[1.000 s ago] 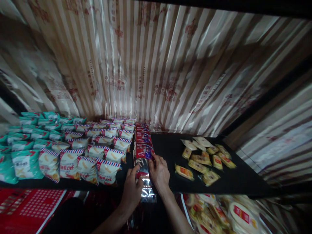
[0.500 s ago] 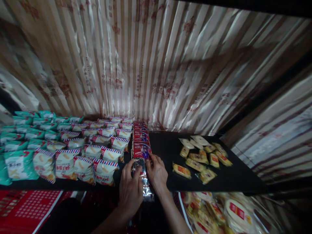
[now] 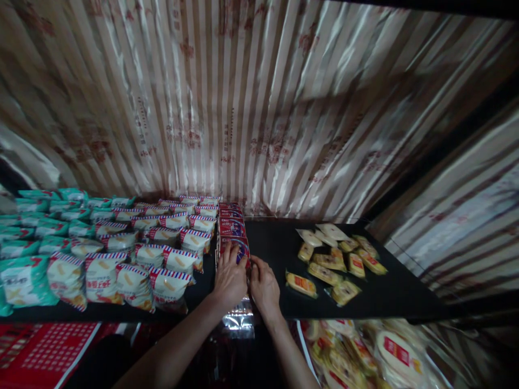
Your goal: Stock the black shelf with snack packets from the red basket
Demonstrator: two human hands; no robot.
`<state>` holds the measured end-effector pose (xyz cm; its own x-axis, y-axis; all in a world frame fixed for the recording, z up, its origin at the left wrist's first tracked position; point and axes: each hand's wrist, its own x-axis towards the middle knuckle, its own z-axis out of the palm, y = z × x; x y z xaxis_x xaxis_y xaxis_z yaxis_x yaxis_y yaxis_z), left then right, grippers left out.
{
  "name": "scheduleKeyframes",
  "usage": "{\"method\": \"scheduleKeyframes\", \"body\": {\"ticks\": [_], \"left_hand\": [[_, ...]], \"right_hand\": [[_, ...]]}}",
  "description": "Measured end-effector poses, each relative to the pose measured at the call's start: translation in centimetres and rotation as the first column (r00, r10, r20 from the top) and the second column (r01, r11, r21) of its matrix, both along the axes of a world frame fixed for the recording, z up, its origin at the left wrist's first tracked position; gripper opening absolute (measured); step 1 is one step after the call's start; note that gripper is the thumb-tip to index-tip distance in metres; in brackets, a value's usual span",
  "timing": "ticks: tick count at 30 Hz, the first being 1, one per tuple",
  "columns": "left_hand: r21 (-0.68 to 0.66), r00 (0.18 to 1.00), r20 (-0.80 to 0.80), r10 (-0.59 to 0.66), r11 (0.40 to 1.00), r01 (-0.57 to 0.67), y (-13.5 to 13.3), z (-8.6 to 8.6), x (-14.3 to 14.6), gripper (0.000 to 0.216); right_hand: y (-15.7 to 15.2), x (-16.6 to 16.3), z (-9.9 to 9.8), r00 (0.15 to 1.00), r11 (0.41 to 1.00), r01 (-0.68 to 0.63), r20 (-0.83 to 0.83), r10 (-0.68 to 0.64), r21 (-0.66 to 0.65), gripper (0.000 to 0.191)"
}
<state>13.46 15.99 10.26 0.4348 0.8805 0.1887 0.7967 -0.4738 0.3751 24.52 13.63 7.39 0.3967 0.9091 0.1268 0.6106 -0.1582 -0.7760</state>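
Observation:
A row of red and blue snack packets (image 3: pixel 231 227) runs back along the black shelf (image 3: pixel 275 243). My left hand (image 3: pixel 229 278) lies on the nearest packet of that row, fingers curled over its top. My right hand (image 3: pixel 264 286) sits just to its right, fingers bent against the packet's right edge. A silvery foil packet (image 3: pixel 239 319) sticks out over the shelf's front edge beneath both hands.
White packets with red and blue striped tops (image 3: pixel 162 248) fill the shelf left of the row, and green packets (image 3: pixel 32 237) lie further left. Small yellow packets (image 3: pixel 336 259) are scattered to the right. A striped foil sheet (image 3: pixel 251 108) lines the back. More packets (image 3: pixel 365 351) lie below.
My left hand has moved up and forward from the foil packet onto the front red and blue packet. My right hand has stayed by the packet's right edge.

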Motion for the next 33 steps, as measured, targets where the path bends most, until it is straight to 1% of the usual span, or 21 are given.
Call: {"method": "scheduleKeyframes", "body": {"ticks": [2,5,8,10,14,16,21,24,27,30,33], "left_hand": [[0.030,1.000,0.001,0.011,0.999,-0.011,0.0,-0.9,-0.1,0.039],[0.070,1.000,0.005,0.027,0.997,-0.027,0.0,-1.9,-0.1,0.038],[0.075,1.000,-0.005,0.018,0.997,-0.018,0.0,-2.2,0.0,0.037],[0.079,1.000,-0.010,0.015,0.997,-0.014,0.0,-2.2,0.0,0.037],[0.070,0.999,-0.014,0.030,0.997,-0.028,-0.1,-1.8,-0.1,0.038],[0.053,0.999,-0.010,0.032,0.998,-0.031,-0.2,-1.6,-0.1,0.039],[0.014,0.999,0.001,0.035,0.999,-0.035,0.0,-1.6,-0.2,0.041],[0.017,0.999,0.017,0.032,0.999,-0.032,0.1,-1.9,-0.4,0.041],[0.012,0.999,0.029,0.025,1.000,-0.026,0.2,-2.1,-0.7,0.041],[0.004,0.999,0.036,0.013,1.000,-0.013,0.2,-1.9,-0.9,0.041],[-0.003,0.999,0.038,0.016,1.000,-0.016,0.2,-1.2,-0.9,0.039]], "right_hand": [[0.6,0.7,-0.8,0.979,1.000,0.021,-0.202,-0.020,0.007,0.046],[1.6,1.8,-2.1,0.873,1.000,0.032,-0.487,-0.028,0.000,0.055],[2.7,2.2,-3.1,0.743,0.999,0.016,-0.668,0.021,0.049,0.064],[3.3,2.1,-3.6,0.677,0.997,-0.002,-0.734,0.059,0.078,0.066],[3.9,1.2,-4.2,0.567,0.988,-0.073,-0.810,0.151,0.133,0.063],[4.1,0.8,-4.4,0.534,0.982,-0.085,-0.824,0.188,0.169,0.061],[4.5,0.2,-5.0,0.538,0.977,-0.083,-0.817,0.209,0.195,0.062],[4.7,-0.2,-5.1,0.551,0.978,-0.094,-0.809,0.206,0.184,0.063],[4.6,-0.4,-5.1,0.539,0.982,-0.086,-0.821,0.187,0.168,0.066],[4.5,0.0,-5.4,0.523,0.988,-0.046,-0.839,0.151,0.149,0.068],[4.8,0.7,-5.7,0.523,0.993,-0.009,-0.845,0.107,0.121,0.071]]}}
